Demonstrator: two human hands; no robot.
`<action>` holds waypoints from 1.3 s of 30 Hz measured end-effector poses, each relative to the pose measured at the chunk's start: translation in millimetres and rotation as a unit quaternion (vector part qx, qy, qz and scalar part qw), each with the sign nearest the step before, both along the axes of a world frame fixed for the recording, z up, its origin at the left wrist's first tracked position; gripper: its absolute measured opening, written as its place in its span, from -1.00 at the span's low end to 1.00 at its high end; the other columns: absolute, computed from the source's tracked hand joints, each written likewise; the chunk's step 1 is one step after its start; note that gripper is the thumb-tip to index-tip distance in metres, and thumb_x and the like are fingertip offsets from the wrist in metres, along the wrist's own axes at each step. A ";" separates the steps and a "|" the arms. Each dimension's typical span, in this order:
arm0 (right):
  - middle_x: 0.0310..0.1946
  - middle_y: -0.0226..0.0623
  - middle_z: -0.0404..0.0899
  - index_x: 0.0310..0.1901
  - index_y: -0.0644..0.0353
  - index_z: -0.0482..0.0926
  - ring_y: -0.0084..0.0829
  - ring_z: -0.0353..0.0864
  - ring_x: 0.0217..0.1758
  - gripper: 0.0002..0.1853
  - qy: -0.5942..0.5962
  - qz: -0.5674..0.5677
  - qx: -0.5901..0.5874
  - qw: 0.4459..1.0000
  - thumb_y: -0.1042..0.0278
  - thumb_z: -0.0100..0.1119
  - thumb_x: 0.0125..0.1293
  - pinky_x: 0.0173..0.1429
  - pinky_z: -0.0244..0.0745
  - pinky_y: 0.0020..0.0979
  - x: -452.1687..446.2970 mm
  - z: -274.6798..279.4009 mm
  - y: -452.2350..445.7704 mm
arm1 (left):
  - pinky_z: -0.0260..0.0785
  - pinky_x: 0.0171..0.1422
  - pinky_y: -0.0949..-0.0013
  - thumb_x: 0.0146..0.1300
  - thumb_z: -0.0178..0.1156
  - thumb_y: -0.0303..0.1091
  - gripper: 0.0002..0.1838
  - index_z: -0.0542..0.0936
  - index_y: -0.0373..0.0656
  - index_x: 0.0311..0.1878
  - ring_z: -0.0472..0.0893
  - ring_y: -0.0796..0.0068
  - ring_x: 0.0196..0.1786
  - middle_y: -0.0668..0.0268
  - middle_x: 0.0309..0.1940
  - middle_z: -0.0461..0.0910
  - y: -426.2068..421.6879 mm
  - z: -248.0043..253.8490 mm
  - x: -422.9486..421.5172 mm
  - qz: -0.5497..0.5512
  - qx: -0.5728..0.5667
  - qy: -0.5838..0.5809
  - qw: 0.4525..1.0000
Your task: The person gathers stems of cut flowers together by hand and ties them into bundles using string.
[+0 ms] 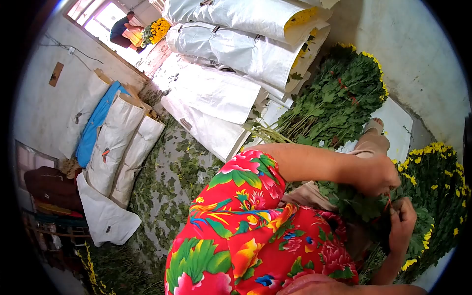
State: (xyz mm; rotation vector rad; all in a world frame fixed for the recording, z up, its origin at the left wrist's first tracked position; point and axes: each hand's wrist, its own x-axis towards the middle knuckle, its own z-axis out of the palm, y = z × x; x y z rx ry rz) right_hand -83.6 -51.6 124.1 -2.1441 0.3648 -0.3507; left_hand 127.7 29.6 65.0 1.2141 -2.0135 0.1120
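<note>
My left hand [379,176] is closed at the right of the view, its fingers bent down by a thin red tie [387,202]. Just below it, my right hand [402,221] pinches at the same tie. Under and beside both hands lies a bunch of green leafy stems [361,202], partly hidden by my forearm. To the right of my hands spreads a large bundle of yellow flowers [435,196] with dark green leaves. Floral red cloth [246,231] covers my lap and sleeve.
Tied leafy bundles [339,93] with yellow blooms lie above my left arm. White wrapped rolls [236,49] are stacked at the top. More rolls [115,142] lean at the left wall. Leaves [167,187] litter the floor. A person [120,30] holds yellow flowers [158,30] near the doorway.
</note>
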 end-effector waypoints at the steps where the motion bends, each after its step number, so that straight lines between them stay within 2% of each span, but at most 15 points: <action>1: -0.44 -0.39 0.29 -0.34 0.26 0.35 -0.50 0.26 -0.39 -0.91 0.038 0.034 -0.172 0.984 0.54 -0.02 0.36 -0.31 0.21 -0.35 0.4 8.6 8.0 | 0.42 -0.40 0.16 -0.13 0.26 -0.32 -0.91 0.58 -0.06 -0.50 0.61 0.19 -0.47 0.28 -0.56 0.58 -0.3 -2.0 4.4 0.038 0.126 -0.046 0.990; 2: -0.44 -0.39 0.29 -0.34 0.26 0.35 -0.50 0.26 -0.39 -0.91 0.041 0.036 -0.169 0.984 0.54 -0.02 0.36 -0.31 0.21 -0.35 -2.5 11.8 14.9 | 0.40 -0.44 0.14 -0.17 0.28 -0.29 -0.90 0.62 -0.01 -0.51 0.64 0.21 -0.50 0.33 -0.63 0.58 0.2 -4.1 6.4 0.074 0.249 -0.090 0.961; 5: -0.36 -0.33 0.41 -0.30 0.31 0.39 -0.50 0.34 -0.44 -0.93 0.154 0.079 -0.334 0.926 0.56 -0.04 0.37 -0.39 0.31 -0.34 -7.7 23.5 37.7 | 0.40 -0.45 0.11 -0.13 0.25 -0.29 -0.93 0.61 -0.03 -0.54 0.64 0.21 -0.50 0.31 -0.63 0.59 2.7 -10.2 1.7 0.102 0.239 -0.101 0.960; 7: -0.35 -0.05 0.25 -0.31 0.36 0.32 -0.09 0.35 -0.39 -0.90 0.144 0.029 -0.282 0.948 0.66 -0.01 0.14 -0.30 0.32 -0.21 -4.5 32.8 57.2 | 0.39 -0.46 0.07 -0.09 0.22 -0.30 -0.93 0.61 -0.04 -0.57 0.65 0.20 -0.50 0.30 -0.62 0.60 10.1 -16.4 -4.1 0.129 0.232 -0.108 0.958; 11: -0.27 -0.13 0.37 -0.29 0.33 0.38 -0.28 0.40 -0.41 -0.95 -0.012 0.013 -0.209 0.978 0.64 0.01 0.23 -0.35 0.39 -0.32 0.8 6.0 59.8 | 0.40 -0.46 0.09 -0.05 0.18 -0.32 -0.89 0.62 -0.09 -0.57 0.64 0.16 -0.50 0.26 -0.62 0.61 6.6 -35.0 -6.0 0.135 0.156 -0.016 0.978; 13: -0.25 -0.28 0.46 -0.25 0.32 0.41 -0.53 0.43 -0.46 -0.93 -0.045 -0.133 0.127 0.982 0.54 -0.06 0.41 -0.41 0.40 -0.41 0.1 -12.5 75.3 | 0.40 -0.46 0.14 -0.04 0.18 -0.35 -0.90 0.62 -0.14 -0.54 0.65 0.20 -0.51 0.24 -0.61 0.61 5.6 -29.5 -9.5 0.118 0.148 0.069 0.980; 15: -0.18 -0.24 0.47 -0.22 0.29 0.40 -0.59 0.44 -0.43 -0.91 -0.045 -0.128 0.181 0.974 0.48 -0.08 0.45 -0.36 0.44 -0.50 -2.7 -23.9 68.2 | 0.41 -0.47 0.18 -0.04 0.19 -0.38 -0.90 0.63 -0.20 -0.50 0.65 0.24 -0.52 0.23 -0.59 0.62 -0.8 -30.3 -9.6 0.099 0.138 0.150 0.974; 17: -0.19 -0.26 0.47 -0.21 0.26 0.39 -0.61 0.43 -0.43 -0.90 -0.056 -0.150 0.211 0.964 0.46 -0.10 0.47 -0.38 0.41 -0.50 -6.2 -21.1 57.8 | 0.39 -0.45 0.29 0.15 0.23 -0.31 -0.81 0.60 -0.28 -0.39 0.66 0.40 -0.46 0.29 -0.56 0.61 -15.3 -37.6 -8.9 -0.139 0.246 0.500 0.819; 20: -0.24 -0.32 0.43 -0.24 0.20 0.34 -0.64 0.33 -0.43 -0.93 -0.099 -0.140 0.128 0.977 0.48 -0.09 0.46 -0.37 0.30 -0.55 -7.2 -16.3 34.5 | 0.34 -0.46 0.41 0.23 0.23 -0.27 -0.78 0.59 -0.25 -0.38 0.61 0.51 -0.48 0.34 -0.58 0.57 -25.9 -3.4 -1.5 -0.251 0.336 0.517 0.746; 23: -0.29 -0.38 0.37 -0.27 0.16 0.30 -0.66 0.20 -0.43 -0.91 -0.120 -0.110 0.093 0.982 0.51 -0.10 0.45 -0.36 0.20 -0.55 -4.3 -10.7 26.0 | 0.34 -0.45 0.45 0.24 0.21 -0.30 -0.83 0.60 -0.21 -0.35 0.57 0.51 -0.51 0.33 -0.59 0.55 -29.4 24.0 1.6 -0.219 0.413 0.548 0.693; 27: -0.29 -0.41 0.36 -0.27 0.17 0.29 -0.66 0.13 -0.45 -0.91 -0.056 -0.119 0.200 0.971 0.50 -0.12 0.45 -0.38 0.17 -0.52 -19.1 -28.4 31.7 | 0.34 -0.46 0.45 0.25 0.21 -0.30 -0.82 0.59 -0.22 -0.35 0.52 0.55 -0.54 0.36 -0.60 0.52 -28.8 -8.5 -10.8 -0.176 0.335 0.506 0.775; 30: -0.24 -0.37 0.39 -0.24 0.18 0.30 -0.67 0.11 -0.48 -0.93 -0.008 -0.134 0.150 0.979 0.47 -0.11 0.47 -0.40 0.14 -0.52 -37.8 -49.6 30.5 | 0.33 -0.50 0.43 0.25 0.21 -0.33 -0.82 0.59 -0.26 -0.39 0.50 0.51 -0.58 0.35 -0.59 0.52 -32.7 -34.4 -17.2 -0.143 0.346 0.656 0.655; 34: -0.24 -0.39 0.41 -0.24 0.18 0.32 -0.70 0.11 -0.50 -0.91 -0.077 -0.129 0.055 0.987 0.43 -0.09 0.48 -0.43 0.08 -0.52 -43.0 -66.1 27.6 | 0.41 -0.52 0.38 0.27 0.18 -0.36 -0.80 0.57 -0.31 -0.38 0.61 0.40 -0.53 0.24 -0.53 0.58 -30.0 -26.4 -14.0 -0.132 0.370 0.641 0.659; 36: -0.27 -0.39 0.42 -0.24 0.19 0.36 -0.70 0.16 -0.51 -0.89 -0.047 -0.146 0.215 0.964 0.40 -0.06 0.49 -0.43 0.08 -0.54 -45.5 -57.9 20.1 | 0.50 -0.54 0.30 0.28 0.16 -0.38 -0.78 0.55 -0.39 -0.38 0.71 0.23 -0.44 0.11 -0.49 0.61 -33.1 -16.7 -9.5 -0.191 0.409 0.670 0.589; 39: -0.25 -0.35 0.46 -0.24 0.22 0.40 -0.69 0.17 -0.53 -0.90 0.015 -0.138 0.275 0.951 0.44 -0.04 0.49 -0.44 0.12 -0.55 -51.0 -39.7 14.0 | 0.60 -0.46 0.16 0.28 0.12 -0.42 -0.77 0.53 -0.47 -0.35 0.75 0.05 -0.31 0.00 -0.46 0.63 -30.8 -3.3 -11.8 -0.287 0.434 0.675 0.523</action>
